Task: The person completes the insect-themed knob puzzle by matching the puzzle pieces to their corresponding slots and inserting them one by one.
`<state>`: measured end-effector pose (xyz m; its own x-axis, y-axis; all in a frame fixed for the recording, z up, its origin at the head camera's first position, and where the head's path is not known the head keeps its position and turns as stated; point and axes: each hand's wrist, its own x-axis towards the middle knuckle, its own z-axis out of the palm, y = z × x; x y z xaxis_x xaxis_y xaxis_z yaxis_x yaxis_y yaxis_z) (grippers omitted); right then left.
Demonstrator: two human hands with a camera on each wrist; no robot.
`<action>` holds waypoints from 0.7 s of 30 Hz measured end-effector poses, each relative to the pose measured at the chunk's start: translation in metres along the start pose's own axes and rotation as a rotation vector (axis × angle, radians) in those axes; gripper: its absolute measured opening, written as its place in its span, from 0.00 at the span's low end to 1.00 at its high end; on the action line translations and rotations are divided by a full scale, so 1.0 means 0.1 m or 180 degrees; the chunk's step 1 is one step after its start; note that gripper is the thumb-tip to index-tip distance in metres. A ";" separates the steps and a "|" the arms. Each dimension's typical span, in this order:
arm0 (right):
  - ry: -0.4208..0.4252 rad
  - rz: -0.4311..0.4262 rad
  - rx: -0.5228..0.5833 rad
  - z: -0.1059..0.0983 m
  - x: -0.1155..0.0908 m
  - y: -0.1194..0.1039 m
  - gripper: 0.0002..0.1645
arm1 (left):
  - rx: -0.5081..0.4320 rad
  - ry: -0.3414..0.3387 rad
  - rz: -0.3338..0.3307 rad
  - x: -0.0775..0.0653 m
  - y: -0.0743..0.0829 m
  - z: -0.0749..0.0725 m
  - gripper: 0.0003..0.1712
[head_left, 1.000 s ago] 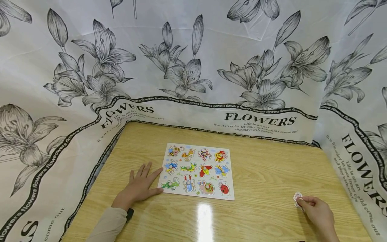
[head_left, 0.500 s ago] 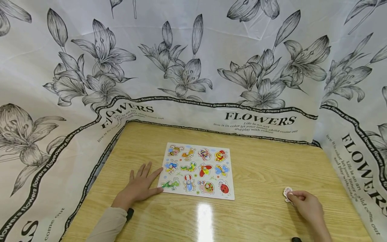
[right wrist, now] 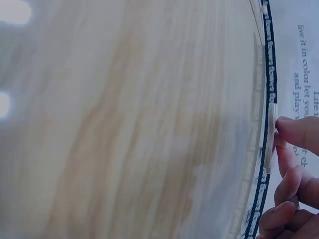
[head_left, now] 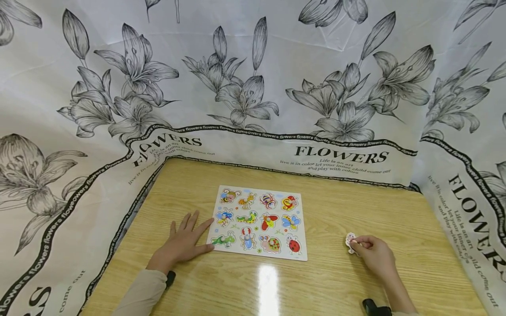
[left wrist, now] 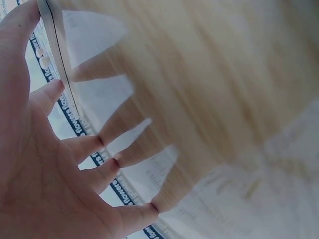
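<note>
A white puzzle board with colourful insect pieces lies mid-table. My left hand rests on the table at its left side, fingers spread straight, with the thumb and index fingertips right at the board's edge. To the right of the board, my right hand pinches a small flat puzzle piece, pale with pinkish-red markings, between thumb and fingers. The right wrist view catches this puzzle piece edge-on, close over the table. A red ladybug shows at the board's lower right corner; no knob is visible on it.
The wooden table is glossy and reflects a bright light near its front. White flower-printed cloth hangs along the back and both sides. A black band sits at my right wrist.
My right hand has moved left and slightly away from me with the puzzle piece, drawing nearer to the board. The left hand and the board have stayed in place.
</note>
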<state>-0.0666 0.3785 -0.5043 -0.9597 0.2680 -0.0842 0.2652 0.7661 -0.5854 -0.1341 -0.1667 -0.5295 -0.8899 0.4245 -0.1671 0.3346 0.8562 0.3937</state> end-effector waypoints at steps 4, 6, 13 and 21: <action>-0.0091 -0.0068 0.0081 0.05 0.02 -0.13 0.20 | 0.0006 -0.0002 -0.0005 0.01 0.00 0.00 0.48; -0.0118 -0.0105 0.0104 0.09 0.03 -0.20 0.20 | 0.0004 -0.0006 -0.0009 0.01 0.00 0.00 0.48; -0.0155 -0.0287 0.0209 0.26 0.03 -0.40 0.16 | 0.0002 0.0010 -0.0015 0.02 0.00 0.01 0.48; -0.0235 -0.0404 0.0325 0.48 0.01 -0.65 0.12 | -0.0015 0.0009 -0.0019 0.00 0.02 -0.02 0.48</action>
<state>-0.0893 0.3007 -0.5053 -0.9901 0.1265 -0.0612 0.1345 0.7267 -0.6737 -0.1337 -0.1652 -0.5269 -0.8927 0.4186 -0.1670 0.3277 0.8573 0.3970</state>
